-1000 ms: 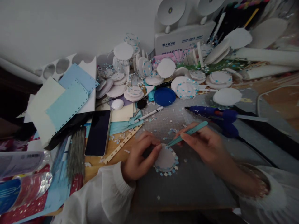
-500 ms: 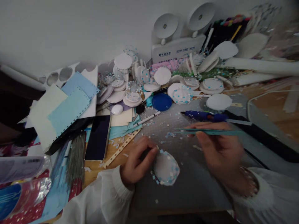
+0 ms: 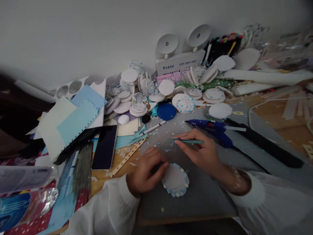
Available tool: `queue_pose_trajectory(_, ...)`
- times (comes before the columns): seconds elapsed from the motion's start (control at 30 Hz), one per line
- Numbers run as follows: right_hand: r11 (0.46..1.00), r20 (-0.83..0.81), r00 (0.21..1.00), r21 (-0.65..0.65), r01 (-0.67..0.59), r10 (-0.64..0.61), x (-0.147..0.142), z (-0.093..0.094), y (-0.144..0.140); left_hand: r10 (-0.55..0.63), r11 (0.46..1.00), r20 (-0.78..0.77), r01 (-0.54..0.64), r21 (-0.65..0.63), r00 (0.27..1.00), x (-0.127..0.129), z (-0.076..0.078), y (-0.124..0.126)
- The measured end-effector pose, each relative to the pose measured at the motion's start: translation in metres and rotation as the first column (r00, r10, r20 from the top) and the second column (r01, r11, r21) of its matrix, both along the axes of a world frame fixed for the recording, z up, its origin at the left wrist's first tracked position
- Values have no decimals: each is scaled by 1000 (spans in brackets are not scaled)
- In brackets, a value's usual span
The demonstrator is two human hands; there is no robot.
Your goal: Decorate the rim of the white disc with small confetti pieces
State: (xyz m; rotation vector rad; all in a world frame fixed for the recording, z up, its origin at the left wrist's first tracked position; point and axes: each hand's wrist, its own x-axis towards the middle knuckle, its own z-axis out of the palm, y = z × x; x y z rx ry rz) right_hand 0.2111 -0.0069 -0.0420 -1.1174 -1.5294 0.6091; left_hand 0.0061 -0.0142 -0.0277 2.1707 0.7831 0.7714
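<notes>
My left hand [image 3: 149,169] is closed, its thumb and curled fingers at the upper left edge of a round white disc [image 3: 175,180] rimmed with small pale blue and white pieces. The disc lies on the grey mat [image 3: 200,205]. Between the thumb and fingers of my right hand [image 3: 202,151] is a pair of teal tweezers [image 3: 192,141]. Their tips point left, close over tiny loose bits [image 3: 167,150] scattered on the mat. Whether the tips hold a piece is too small to tell.
A blue glue gun [image 3: 215,129] lies beyond my right hand, near a long black bar [image 3: 265,143]. Behind the mat are a blue lid [image 3: 166,111] and many white decorated discs [image 3: 184,103]. At left lie a phone [image 3: 104,147], coloured paper [image 3: 78,120] and a plastic bottle [image 3: 26,202].
My right hand has moved left with the tweezers, bringing their tips over the scattered bits. The glue gun's handle has come into sight. My left hand stays at the disc; the camera view has shifted slightly.
</notes>
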Motion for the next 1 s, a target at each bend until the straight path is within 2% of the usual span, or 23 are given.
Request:
queue_pose_trajectory(0.2, 982, 67, 988, -141, -127, 138, -7, -3, 5, 5, 1000, 40, -5, 8, 999, -1, 1, -1)
queue_pose_trajectory(0.33, 978, 149, 976, -161, -132, 157, -8, -6, 7, 136, 986, 117, -124, -108, 984, -4, 3, -2)
queue_pose_trajectory(0.4, 982, 179, 973, -142, -122, 147, -8, -6, 7, 269, 949, 159, -233, -213, 950, -5, 1, -3)
queue_pose_trajectory(0.5, 992, 177, 979, -96, -88, 104, -8, -3, 4, 480, 843, 207, -383, -377, 853, -4, -4, -1)
queue_pose_trajectory(0.6, 996, 153, 986, -76, -52, 63, -7, -1, 1, 593, 755, 264, -412, -510, 760, -4, -9, 2)
queue_pose_trajectory(0.73, 996, 118, 992, -84, -39, 49, -6, -1, 1, 614, 730, 286, -391, -560, 735, -4, -12, 3)
queue_pose_trajectory(0.9, 984, 201, 969, -138, -115, 141, -9, -8, 4, 627, 717, 284, -395, -574, 725, -3, -11, 3)
queue_pose_trajectory(1.0, 985, 218, 965, -131, -115, 142, -10, -8, 4, 629, 717, 294, -391, -578, 720, -2, -11, 3)
